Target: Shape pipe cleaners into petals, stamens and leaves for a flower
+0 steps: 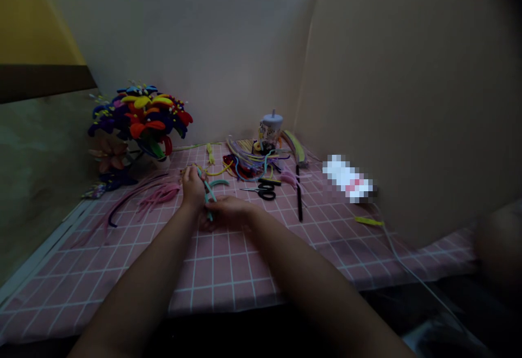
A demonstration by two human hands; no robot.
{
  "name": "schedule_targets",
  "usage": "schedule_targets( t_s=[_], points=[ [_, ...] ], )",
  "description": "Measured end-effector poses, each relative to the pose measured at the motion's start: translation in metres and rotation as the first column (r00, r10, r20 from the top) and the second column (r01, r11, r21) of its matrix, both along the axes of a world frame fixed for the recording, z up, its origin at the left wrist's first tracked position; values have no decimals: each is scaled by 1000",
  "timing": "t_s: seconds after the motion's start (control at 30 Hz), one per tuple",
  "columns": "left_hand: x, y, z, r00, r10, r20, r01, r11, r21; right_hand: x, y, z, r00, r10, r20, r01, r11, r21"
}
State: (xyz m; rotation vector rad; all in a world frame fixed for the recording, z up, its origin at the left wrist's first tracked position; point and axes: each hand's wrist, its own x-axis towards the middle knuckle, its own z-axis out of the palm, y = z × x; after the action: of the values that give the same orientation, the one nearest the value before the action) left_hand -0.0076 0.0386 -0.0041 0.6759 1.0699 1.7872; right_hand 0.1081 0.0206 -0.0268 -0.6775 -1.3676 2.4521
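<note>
My left hand [192, 187] and my right hand [226, 212] meet above the pink grid mat [228, 260]. Both grip a teal pipe cleaner [209, 195], its lower end held by my right fingers. A yellow pipe cleaner [218, 172] lies just beyond my left hand, with a curved teal piece [219, 182] close by. Black-handled scissors [263, 189] rest to the right of my right hand, and long pink pipe cleaners [161, 192] lie to the left.
A bouquet of pipe-cleaner flowers [141, 119] stands at the back left. A lidded cup [271, 130] and a heap of mixed pipe cleaners [253, 159] sit behind the scissors. A black rod [299, 195] lies on the mat. Beige panels [408, 86] wall the back and right.
</note>
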Motion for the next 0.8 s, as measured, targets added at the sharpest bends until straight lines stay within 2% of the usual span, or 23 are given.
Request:
schedule_targets(
  t_s=[0.1,0.17,0.23,0.3,0.37,0.5,0.7,0.8],
  points=[
    [-2,2,2,997,66,31,-67,997,41,2,0,2,1000,16,8,-16,1000,2],
    [-8,3,4,984,-6,175,11,1000,-28,3,3,0,1000,23,12,-23,1000,4],
    [-16,3,6,935,-111,336,149,985,-89,4,5,-3,1000,21,9,-21,1000,6],
    [-26,3,7,869,-205,451,274,957,-93,5,8,-5,1000,16,10,-16,1000,4],
    [-33,4,6,817,-242,523,316,947,-54,6,9,-7,1000,22,8,-22,1000,5],
    [-36,5,6,770,-222,599,265,964,16,7,7,-4,999,41,-7,-41,999,-1],
    [-32,3,8,796,-225,562,214,973,87,6,2,2,998,58,-30,-57,998,13],
    [-32,4,7,802,-182,569,173,982,71,5,1,5,997,70,-36,-70,997,13]
  ],
)
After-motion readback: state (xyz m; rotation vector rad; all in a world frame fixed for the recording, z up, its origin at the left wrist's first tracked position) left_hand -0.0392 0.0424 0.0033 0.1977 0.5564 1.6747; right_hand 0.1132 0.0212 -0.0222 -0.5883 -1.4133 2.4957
